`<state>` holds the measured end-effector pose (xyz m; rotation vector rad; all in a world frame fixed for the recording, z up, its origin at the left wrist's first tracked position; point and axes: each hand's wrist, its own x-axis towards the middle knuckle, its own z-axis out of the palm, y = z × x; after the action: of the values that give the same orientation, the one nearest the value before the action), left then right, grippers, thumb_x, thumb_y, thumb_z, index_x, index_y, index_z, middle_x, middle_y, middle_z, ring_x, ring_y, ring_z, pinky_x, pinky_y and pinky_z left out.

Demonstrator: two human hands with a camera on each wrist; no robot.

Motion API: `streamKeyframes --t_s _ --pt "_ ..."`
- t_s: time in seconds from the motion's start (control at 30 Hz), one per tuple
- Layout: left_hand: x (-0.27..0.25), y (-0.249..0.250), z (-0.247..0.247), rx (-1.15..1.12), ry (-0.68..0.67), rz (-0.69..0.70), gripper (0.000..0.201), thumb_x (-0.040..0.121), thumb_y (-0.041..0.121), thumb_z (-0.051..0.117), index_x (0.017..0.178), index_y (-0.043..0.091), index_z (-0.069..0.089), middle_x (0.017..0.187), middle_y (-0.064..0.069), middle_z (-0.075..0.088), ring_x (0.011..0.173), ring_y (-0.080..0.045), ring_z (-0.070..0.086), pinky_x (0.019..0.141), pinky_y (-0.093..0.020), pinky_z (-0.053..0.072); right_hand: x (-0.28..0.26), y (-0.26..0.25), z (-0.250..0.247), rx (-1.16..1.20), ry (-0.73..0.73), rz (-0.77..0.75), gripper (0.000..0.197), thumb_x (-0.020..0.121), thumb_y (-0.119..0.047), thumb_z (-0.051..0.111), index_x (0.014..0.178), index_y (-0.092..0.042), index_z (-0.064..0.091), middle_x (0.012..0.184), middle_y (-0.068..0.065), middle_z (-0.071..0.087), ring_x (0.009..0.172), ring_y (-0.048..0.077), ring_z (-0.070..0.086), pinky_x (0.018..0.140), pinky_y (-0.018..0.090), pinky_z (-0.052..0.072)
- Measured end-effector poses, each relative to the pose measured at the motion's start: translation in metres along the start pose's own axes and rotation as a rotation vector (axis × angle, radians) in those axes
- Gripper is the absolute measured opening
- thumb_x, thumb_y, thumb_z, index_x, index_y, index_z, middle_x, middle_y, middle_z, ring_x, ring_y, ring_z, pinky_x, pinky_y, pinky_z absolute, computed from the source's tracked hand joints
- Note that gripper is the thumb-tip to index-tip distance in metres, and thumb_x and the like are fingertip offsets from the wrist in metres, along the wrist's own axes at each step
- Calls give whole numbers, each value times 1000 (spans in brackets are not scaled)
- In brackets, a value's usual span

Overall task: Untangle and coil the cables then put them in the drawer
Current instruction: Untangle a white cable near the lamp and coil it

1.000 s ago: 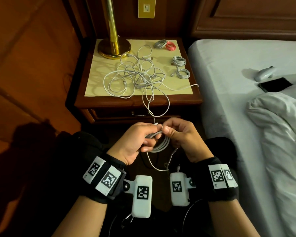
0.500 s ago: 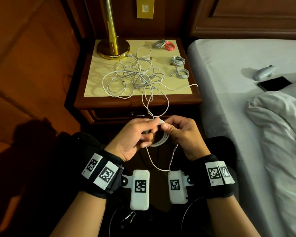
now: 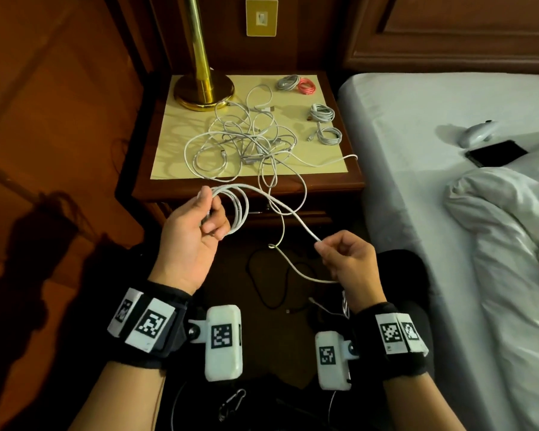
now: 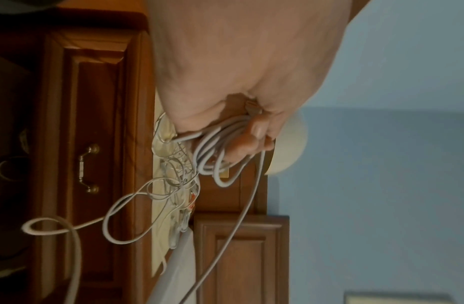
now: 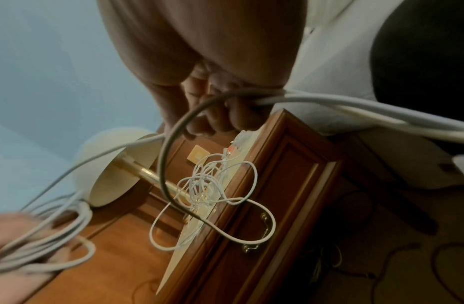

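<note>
The left hand (image 3: 196, 225) is raised in front of the nightstand (image 3: 249, 188), and its fingers and thumb are curled around a small coil of white cable (image 3: 235, 209). From this coil the same cable runs to the right hand (image 3: 344, 259), which pinches the strand between thumb and fingers, lower and well apart from the left hand. Behind the pinch the cable hangs down in a loose curve.

On the surface of the nightstand lies a tangled pile of white cables (image 3: 246, 144), and one loop of it hangs over the front edge, above the closed drawer (image 4: 95, 168) with its brass handle. Along the right side of the surface lie four coiled cables: a grey one (image 3: 288, 82) touching a red one (image 3: 307, 87) at the back, and two grey ones (image 3: 322, 113) nearer the front. A brass lamp base (image 3: 203, 91) stands in the back left corner. A dark phone (image 3: 495, 153) lies on the bed (image 3: 417, 169).
</note>
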<state>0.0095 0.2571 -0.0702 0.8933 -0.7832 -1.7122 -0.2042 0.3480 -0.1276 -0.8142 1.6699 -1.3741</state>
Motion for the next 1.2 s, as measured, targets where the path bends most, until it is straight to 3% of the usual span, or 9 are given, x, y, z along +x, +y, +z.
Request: streamKeyframes --t_s 0.27,0.37,0.47,0.63,0.73,0.8,0.87,1.0,1.2 --pt "1 -18 8 458 8 122 30 103 25 40 77 12 50 52 8 40 53 -12 44 64 -21 43 -18 -19 17 -491 -304 -86 19 85 -12 70 68 -20 67 52 -7 54 45 1 48 48 17 39" --pt "-7 -24 9 572 -44 145 32 102 25 40 76 13 53 58 3 52 61 -14 56 72 -16 47 -22 -28 20 -522 -468 -112 24 88 -11 66 68 -25 67 53 -9 55 49 3 51 51 16 41" --pt "-16 -31 11 703 -122 154 34 101 29 42 73 23 60 72 0 68 80 -13 65 87 -24 46 -21 -37 23 -470 -568 -134 24 90 -10 63 68 -21 66 47 -12 53 47 2 49 55 9 35" --pt "-19 -35 17 898 -137 28 27 98 33 50 79 21 65 74 1 68 80 -13 63 81 -34 44 -12 -43 28 -262 -394 -283 20 88 -4 63 69 -12 67 50 -13 54 48 1 46 52 14 36" --pt "-19 -32 18 843 -238 -58 28 98 29 51 76 19 65 56 -4 58 60 -18 58 72 -38 47 -4 -45 32 -212 -306 -364 13 82 -8 71 73 -14 65 63 -5 65 60 9 62 59 25 49" --pt "-21 -29 20 697 -283 -147 29 99 20 49 73 13 61 51 0 46 46 -13 43 53 -29 42 -2 -45 31 -158 -368 -350 14 77 -11 76 78 -10 61 71 17 65 64 30 64 61 42 52" --pt "-23 -23 22 525 -282 -237 28 98 14 47 73 7 57 50 5 42 42 -6 33 42 -20 31 1 -43 27 -130 -439 -310 22 72 -7 80 81 -6 59 74 27 61 62 36 57 60 44 49" --pt "-19 -13 18 282 -239 -345 23 93 16 49 74 2 51 46 9 40 39 -1 28 37 -13 24 0 -39 25 -171 -462 -275 23 74 -2 78 83 -10 58 72 14 58 61 24 51 59 37 44" --pt "-15 -1 9 69 -184 -289 21 83 17 52 65 6 49 43 9 29 37 -5 24 44 -19 15 7 -26 17 -446 -391 -281 28 76 2 73 83 -22 59 69 -5 51 63 8 49 62 22 43"
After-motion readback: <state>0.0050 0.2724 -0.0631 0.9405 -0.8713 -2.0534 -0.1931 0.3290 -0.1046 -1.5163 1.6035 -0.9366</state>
